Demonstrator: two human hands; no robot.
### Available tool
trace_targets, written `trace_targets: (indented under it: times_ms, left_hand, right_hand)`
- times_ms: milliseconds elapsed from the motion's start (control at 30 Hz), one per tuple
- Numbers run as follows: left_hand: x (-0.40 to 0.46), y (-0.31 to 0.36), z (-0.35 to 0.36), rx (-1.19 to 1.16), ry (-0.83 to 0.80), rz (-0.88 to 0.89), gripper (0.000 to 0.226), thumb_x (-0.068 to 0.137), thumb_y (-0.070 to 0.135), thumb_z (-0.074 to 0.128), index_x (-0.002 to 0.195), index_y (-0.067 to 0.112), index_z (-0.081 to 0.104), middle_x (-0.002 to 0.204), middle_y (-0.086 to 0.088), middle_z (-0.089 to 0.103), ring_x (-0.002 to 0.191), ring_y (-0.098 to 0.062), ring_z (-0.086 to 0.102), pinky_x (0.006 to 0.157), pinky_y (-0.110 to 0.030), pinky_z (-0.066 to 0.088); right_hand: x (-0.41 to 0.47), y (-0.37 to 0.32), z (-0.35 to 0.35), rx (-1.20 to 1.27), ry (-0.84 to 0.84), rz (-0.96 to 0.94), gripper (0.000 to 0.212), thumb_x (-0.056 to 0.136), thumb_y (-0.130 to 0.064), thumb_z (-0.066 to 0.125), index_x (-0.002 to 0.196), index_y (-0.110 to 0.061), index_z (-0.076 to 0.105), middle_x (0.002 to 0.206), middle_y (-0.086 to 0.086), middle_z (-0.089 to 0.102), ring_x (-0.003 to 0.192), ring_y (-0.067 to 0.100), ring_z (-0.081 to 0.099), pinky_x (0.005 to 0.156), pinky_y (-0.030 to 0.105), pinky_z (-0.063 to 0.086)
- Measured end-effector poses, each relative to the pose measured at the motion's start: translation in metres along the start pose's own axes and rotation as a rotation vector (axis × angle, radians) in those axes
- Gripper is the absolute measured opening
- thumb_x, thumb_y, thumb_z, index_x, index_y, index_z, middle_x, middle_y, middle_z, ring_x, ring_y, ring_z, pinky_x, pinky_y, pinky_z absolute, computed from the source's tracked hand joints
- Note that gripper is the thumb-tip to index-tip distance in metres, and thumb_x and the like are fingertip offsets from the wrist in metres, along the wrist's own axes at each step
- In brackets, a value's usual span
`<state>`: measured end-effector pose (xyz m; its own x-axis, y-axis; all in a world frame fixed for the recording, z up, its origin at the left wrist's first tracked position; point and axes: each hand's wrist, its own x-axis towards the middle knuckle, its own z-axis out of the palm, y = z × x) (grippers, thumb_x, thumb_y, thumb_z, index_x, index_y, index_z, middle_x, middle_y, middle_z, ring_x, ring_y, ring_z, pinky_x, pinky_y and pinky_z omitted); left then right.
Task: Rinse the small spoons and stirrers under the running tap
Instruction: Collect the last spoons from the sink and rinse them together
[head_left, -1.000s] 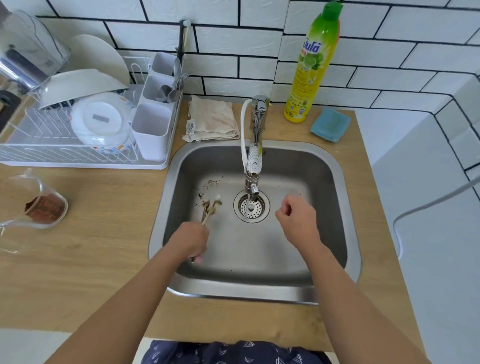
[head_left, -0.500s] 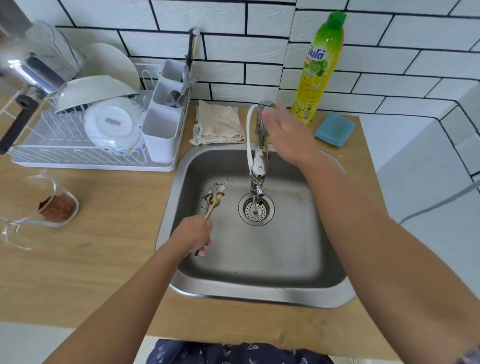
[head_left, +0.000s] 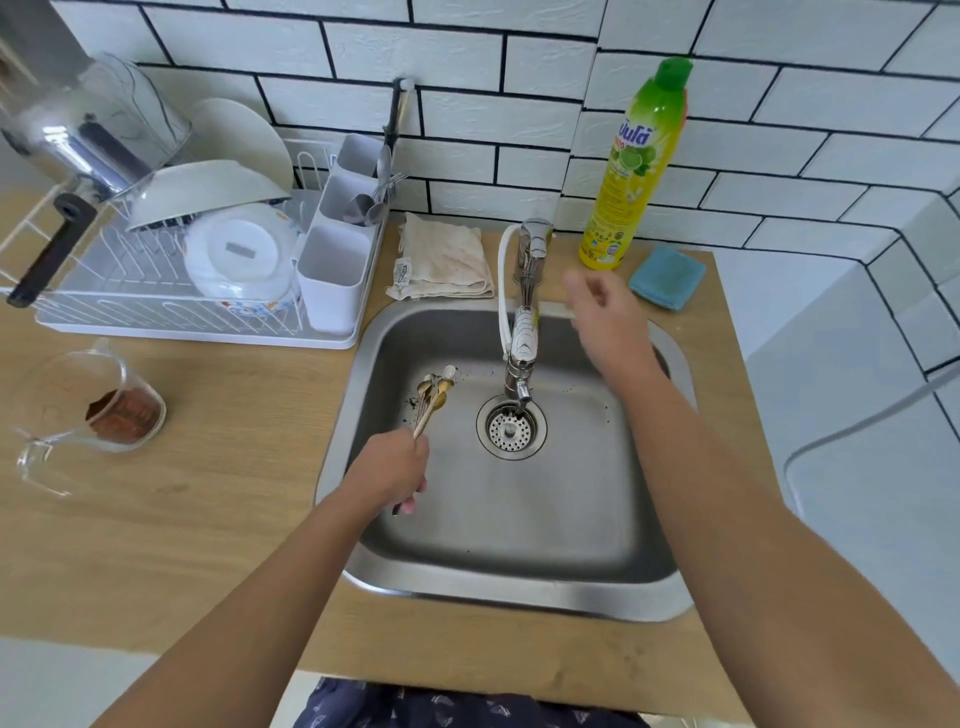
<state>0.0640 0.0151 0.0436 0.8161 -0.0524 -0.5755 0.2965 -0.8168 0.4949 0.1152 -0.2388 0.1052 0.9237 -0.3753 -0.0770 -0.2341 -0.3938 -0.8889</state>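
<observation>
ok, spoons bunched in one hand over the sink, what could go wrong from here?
1. The left hand grips the spoons and stirrers as one tight bundle; touching bowls may shield residue from the water.
2. The bundle sits left of the tap spout, so it may miss the stream unless moved across.
3. Dark grounds lie on the sink floor near the spoon tips; splashing could carry them back. The right hand is blurred beside the tap.

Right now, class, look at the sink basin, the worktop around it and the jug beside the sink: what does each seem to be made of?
Sink basin: most likely stainless steel, with a brushed grey sheen and soft reflections.
Worktop: pale wood or a wood-look laminate; faint grain shows, but which it is cannot be told.
Jug: clear glass or plastic; the brown powder shows through its wall.
</observation>
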Motion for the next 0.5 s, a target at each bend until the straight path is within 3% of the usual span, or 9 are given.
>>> trace_targets:
  times_ms: [67, 133, 233, 333, 433, 500]
  left_hand:
    - [-0.004, 0.002, -0.004, 0.011, 0.015, 0.016, 0.028, 0.105, 0.031, 0.033, 0.094, 0.013, 0.052, 0.073, -0.006, 0.068, 0.041, -0.013, 0.060, 0.042, -0.020, 0.043]
    - [-0.010, 0.006, -0.011, 0.003, 0.042, 0.045, 0.031, 0.105, 0.031, 0.032, 0.091, 0.011, 0.052, 0.069, -0.005, 0.067, 0.040, -0.014, 0.062, 0.038, -0.019, 0.040]
    - [-0.019, 0.016, -0.022, -0.042, 0.108, 0.095, 0.034, 0.103, 0.034, 0.032, 0.085, 0.010, 0.050, 0.071, -0.010, 0.065, 0.038, -0.017, 0.063, 0.035, -0.023, 0.040]
    - [-0.026, 0.024, -0.030, -0.021, 0.303, 0.220, 0.036, 0.103, 0.038, 0.032, 0.078, 0.015, 0.043, 0.064, -0.010, 0.058, 0.036, -0.019, 0.059, 0.033, -0.023, 0.036]
    - [-0.038, 0.025, -0.023, -0.093, 0.578, 0.390, 0.032, 0.103, 0.039, 0.036, 0.074, 0.025, 0.035, 0.054, 0.001, 0.047, 0.044, -0.014, 0.046, 0.041, -0.027, 0.025]
    - [-0.038, 0.018, -0.010, -0.158, 0.616, 0.379, 0.030, 0.103, 0.039, 0.035, 0.075, 0.029, 0.032, 0.054, 0.004, 0.046, 0.045, -0.011, 0.044, 0.041, -0.024, 0.024]
  right_hand:
    - [-0.019, 0.031, -0.003, -0.115, 0.070, 0.035, 0.021, 0.088, -0.043, 0.069, 0.082, -0.028, 0.056, 0.085, -0.008, 0.065, 0.075, 0.010, 0.058, 0.069, 0.023, 0.048]
    - [-0.044, 0.055, -0.003, -0.174, 0.031, 0.071, 0.029, 0.082, -0.017, 0.073, 0.071, -0.022, 0.047, 0.068, -0.005, 0.054, 0.064, 0.016, 0.046, 0.053, 0.014, 0.035]
    - [-0.067, 0.061, -0.009, -0.280, 0.030, 0.020, 0.032, 0.077, -0.002, 0.066, 0.065, -0.016, 0.039, 0.060, -0.005, 0.042, 0.059, 0.017, 0.037, 0.053, 0.015, 0.035]
    - [-0.072, 0.036, -0.023, -0.297, 0.207, -0.164, 0.034, 0.075, -0.004, 0.062, 0.063, -0.021, 0.035, 0.060, -0.006, 0.038, 0.056, 0.009, 0.035, 0.053, 0.019, 0.030]
    - [-0.079, 0.018, -0.032, -0.217, 0.423, -0.368, 0.033, 0.074, -0.008, 0.055, 0.065, -0.027, 0.029, 0.060, -0.008, 0.033, 0.059, 0.007, 0.036, 0.053, 0.016, 0.028]
    - [-0.084, 0.028, -0.028, -0.233, 0.418, -0.381, 0.028, 0.076, -0.005, 0.057, 0.065, -0.021, 0.036, 0.061, -0.004, 0.040, 0.060, 0.011, 0.038, 0.055, 0.015, 0.030]
